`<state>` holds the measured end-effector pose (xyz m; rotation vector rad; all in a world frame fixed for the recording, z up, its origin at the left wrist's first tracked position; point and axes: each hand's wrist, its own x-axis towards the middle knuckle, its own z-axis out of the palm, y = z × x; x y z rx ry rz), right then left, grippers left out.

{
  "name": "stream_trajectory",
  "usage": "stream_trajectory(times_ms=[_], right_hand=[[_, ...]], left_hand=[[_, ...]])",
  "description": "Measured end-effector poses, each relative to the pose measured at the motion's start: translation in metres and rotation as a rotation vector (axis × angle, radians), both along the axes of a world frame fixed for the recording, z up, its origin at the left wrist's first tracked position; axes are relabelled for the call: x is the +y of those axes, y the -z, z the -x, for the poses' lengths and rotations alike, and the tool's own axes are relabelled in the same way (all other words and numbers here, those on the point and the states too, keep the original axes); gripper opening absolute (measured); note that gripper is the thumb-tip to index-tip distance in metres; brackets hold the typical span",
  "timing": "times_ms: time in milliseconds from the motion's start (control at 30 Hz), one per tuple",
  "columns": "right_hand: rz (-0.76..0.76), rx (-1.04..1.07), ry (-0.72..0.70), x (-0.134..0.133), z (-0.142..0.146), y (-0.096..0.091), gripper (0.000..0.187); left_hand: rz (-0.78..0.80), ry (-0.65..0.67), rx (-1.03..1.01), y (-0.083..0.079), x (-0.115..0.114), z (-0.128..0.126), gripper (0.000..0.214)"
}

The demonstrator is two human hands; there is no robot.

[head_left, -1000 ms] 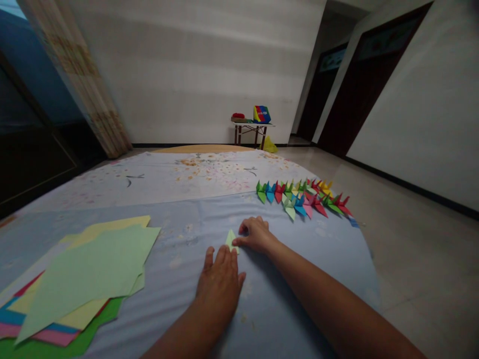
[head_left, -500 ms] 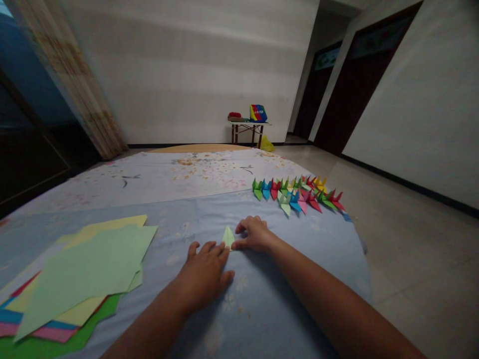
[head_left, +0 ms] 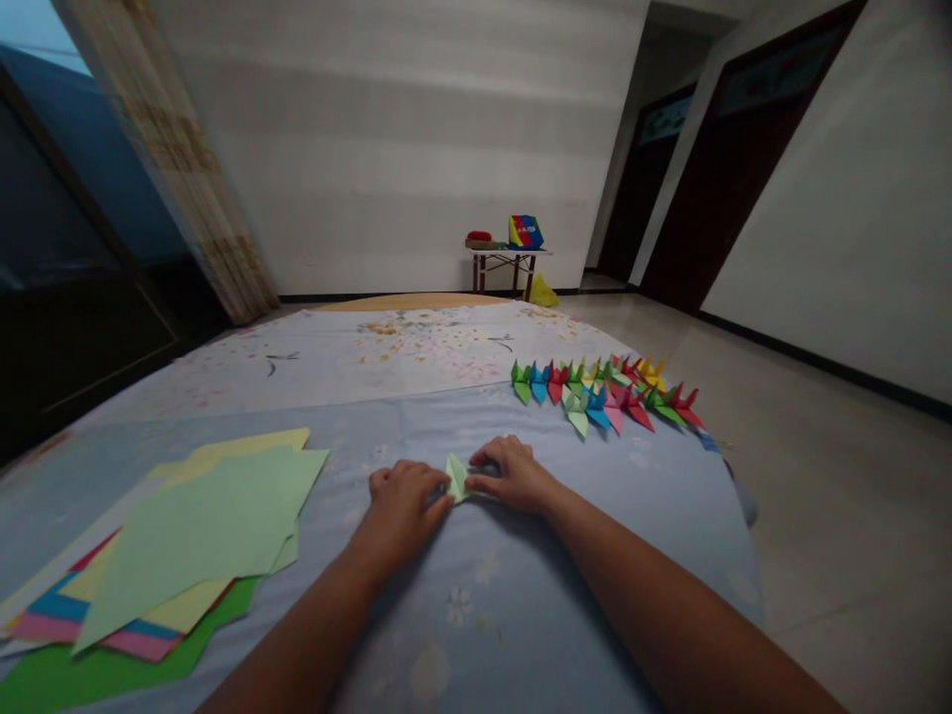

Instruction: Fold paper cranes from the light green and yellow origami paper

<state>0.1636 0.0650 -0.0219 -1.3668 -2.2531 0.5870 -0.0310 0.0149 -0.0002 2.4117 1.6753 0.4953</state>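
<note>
A small piece of pale green folded paper [head_left: 456, 478] rests on the blue floral cloth between my two hands, its point facing away from me. My left hand [head_left: 408, 501] pinches its left edge between thumb and fingers. From the other side, my right hand [head_left: 512, 474] grips the right edge, thumb low and fingers curled above it. Part of the paper is hidden behind my fingertips.
To the left lies a stack of coloured paper sheets [head_left: 200, 526], pale green on top. Several folded paper cranes [head_left: 595, 392] stand in rows at the right rear. A small side table [head_left: 513, 253] with a colourful box [head_left: 526, 232] stands by the far wall.
My left hand has gone from lying spread beside the paper to pinching its left edge. The paper's flaps look more raised. The whole view has shifted slightly.
</note>
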Motion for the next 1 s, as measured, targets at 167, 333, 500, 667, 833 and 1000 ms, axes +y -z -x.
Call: stream_trajectory(times_ms=[167, 333, 500, 667, 833, 1000], right_hand=[[-0.061, 0.026, -0.028, -0.003, 0.004, 0.002, 0.028], [-0.092, 0.051, -0.056, -0.003, 0.007, 0.006, 0.028], [-0.067, 0.098, -0.053, -0.001, 0.007, 0.008, 0.029], [-0.033, 0.168, -0.061, -0.001, 0.007, 0.006, 0.020], [-0.033, 0.211, -0.110, -0.001, 0.006, 0.002, 0.010], [-0.018, 0.263, -0.228, -0.001, 0.000, -0.001, 0.010]], left_hand=[[-0.016, -0.114, -0.075, 0.008, 0.007, 0.002, 0.016], [-0.021, -0.148, -0.119, 0.011, 0.007, 0.000, 0.017], [-0.005, -0.169, -0.139, 0.011, 0.007, -0.003, 0.021], [-0.011, -0.199, -0.150, 0.013, 0.006, -0.006, 0.024], [-0.008, -0.183, -0.199, 0.012, 0.007, -0.007, 0.019], [0.002, -0.116, -0.234, 0.010, 0.005, -0.009, 0.009]])
